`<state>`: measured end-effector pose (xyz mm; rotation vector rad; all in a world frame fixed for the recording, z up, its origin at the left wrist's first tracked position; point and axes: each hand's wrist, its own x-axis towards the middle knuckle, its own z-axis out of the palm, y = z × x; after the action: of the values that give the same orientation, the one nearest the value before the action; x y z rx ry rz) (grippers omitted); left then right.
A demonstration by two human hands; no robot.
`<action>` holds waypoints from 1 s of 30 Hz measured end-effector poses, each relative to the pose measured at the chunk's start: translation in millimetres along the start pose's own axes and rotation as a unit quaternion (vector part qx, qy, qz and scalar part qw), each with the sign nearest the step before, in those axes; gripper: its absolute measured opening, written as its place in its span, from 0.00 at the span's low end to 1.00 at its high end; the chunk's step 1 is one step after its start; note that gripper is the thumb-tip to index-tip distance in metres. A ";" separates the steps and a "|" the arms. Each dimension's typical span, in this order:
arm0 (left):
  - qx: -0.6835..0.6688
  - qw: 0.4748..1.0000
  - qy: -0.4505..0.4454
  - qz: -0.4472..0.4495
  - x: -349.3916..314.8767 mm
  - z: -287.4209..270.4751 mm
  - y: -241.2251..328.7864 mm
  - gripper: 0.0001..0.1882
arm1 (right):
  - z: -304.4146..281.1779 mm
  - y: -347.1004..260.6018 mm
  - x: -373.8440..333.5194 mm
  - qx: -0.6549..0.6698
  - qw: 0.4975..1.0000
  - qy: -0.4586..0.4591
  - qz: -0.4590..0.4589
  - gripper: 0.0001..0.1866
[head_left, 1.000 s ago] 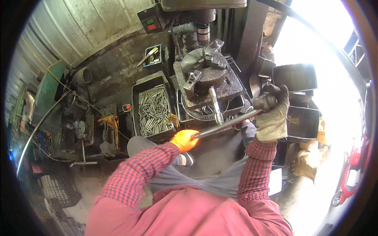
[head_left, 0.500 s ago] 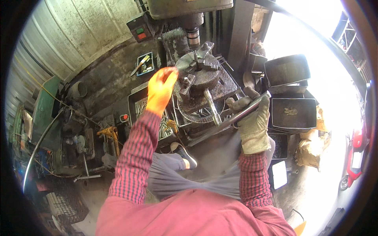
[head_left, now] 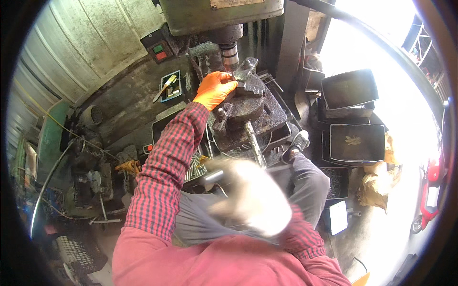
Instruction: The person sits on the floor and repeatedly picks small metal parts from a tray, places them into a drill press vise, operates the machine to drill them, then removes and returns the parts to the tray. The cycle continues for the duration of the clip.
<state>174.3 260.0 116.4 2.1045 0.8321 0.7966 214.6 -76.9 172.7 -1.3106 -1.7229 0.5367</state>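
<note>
My left hand, in an orange glove, reaches to the metal clamping fixture under the drill chuck. Its thumb and fingers are pinched together at the fixture's top; whatever they hold is hidden. Over my lap, my right hand wears a pale work glove and is heavily smeared by motion. A short, shiny metal rod sticks out at its left side, seemingly gripped in it. Below my left sleeve, a bin of loose metal rods is partly covered.
A green machine head hangs above the fixture. At left are a switch box and a small blue tray with a brush. Dark stacked trays stand at right beside a crumpled brown sack. A metal bar juts from the fixture's front.
My left hand has moved right, onto the fixture. My right hand has left the long metal bar it held at right and swung left over my lap. The view has shifted, and a shoe appears at right.
</note>
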 end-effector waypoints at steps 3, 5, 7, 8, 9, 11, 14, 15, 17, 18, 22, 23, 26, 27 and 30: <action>-0.028 0.999 -0.024 -0.018 1.9 1.4 2.9 0.10 | 72.4 18.1 18.5 0.062 0.992 -0.103 -0.025 0.35; -0.028 0.999 -0.030 -0.028 2.9 2.0 3.8 0.10 | 80.5 67.1 -3.6 0.150 0.930 -0.063 0.330 0.44; -0.012 1.000 -0.015 0.001 3.3 2.3 3.6 0.12 | 60.2 114.9 -32.4 -0.003 0.952 -0.087 0.293 0.43; -0.030 0.999 -0.015 0.001 3.8 2.1 3.1 0.14 | 50.3 127.1 -43.7 0.022 0.967 -0.025 0.254 0.42; -0.049 0.999 -0.020 0.001 3.0 2.2 2.1 0.16 | 40.8 127.3 -56.9 0.109 0.952 0.094 0.268 0.41; -0.044 0.999 -0.021 0.001 4.4 1.1 0.8 0.16 | 14.9 110.7 -65.3 0.229 0.888 0.302 0.260 0.42; -0.041 0.999 -0.013 0.005 -0.2 -1.3 2.1 0.15 | 14.3 59.5 -47.3 0.114 0.972 0.167 0.117 0.43; -0.041 0.999 -0.010 0.004 -3.2 -2.3 3.8 0.15 | 28.2 50.3 -36.1 0.007 0.998 0.052 0.017 0.40; -0.042 0.999 -0.013 0.015 -0.3 -3.2 9.8 0.14 | 63.9 49.7 -17.8 -0.126 0.989 -0.014 -0.071 0.34; -0.090 0.996 -0.025 -0.012 -3.7 -4.0 10.8 0.11 | 65.8 65.3 -22.0 -0.141 0.989 -0.044 0.012 0.34; -0.190 0.980 -0.013 -0.050 -0.7 -5.7 13.4 0.08 | 31.0 154.0 -78.5 -0.102 0.917 0.160 0.351 0.35; -0.203 0.978 0.000 -0.046 0.5 -9.4 11.9 0.08 | 13.2 167.9 -96.3 -0.122 0.897 0.235 0.355 0.35; -0.293 0.953 0.073 -0.021 -2.8 -20.4 1.4 0.07 | -23.0 180.1 -115.3 0.021 0.893 0.359 0.270 0.41; -0.316 0.941 0.105 -0.062 -5.6 -30.3 -2.9 0.06 | -30.3 174.4 -114.5 0.016 0.903 0.369 0.218 0.41; -0.425 0.891 0.141 -0.079 -37.7 -38.0 -15.2 0.07 | -39.3 149.8 -107.4 0.176 0.844 0.433 0.263 0.41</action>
<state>118.9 254.6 114.8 1.1480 0.6175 1.1351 334.7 -130.0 37.5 -1.4303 -0.4832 0.4264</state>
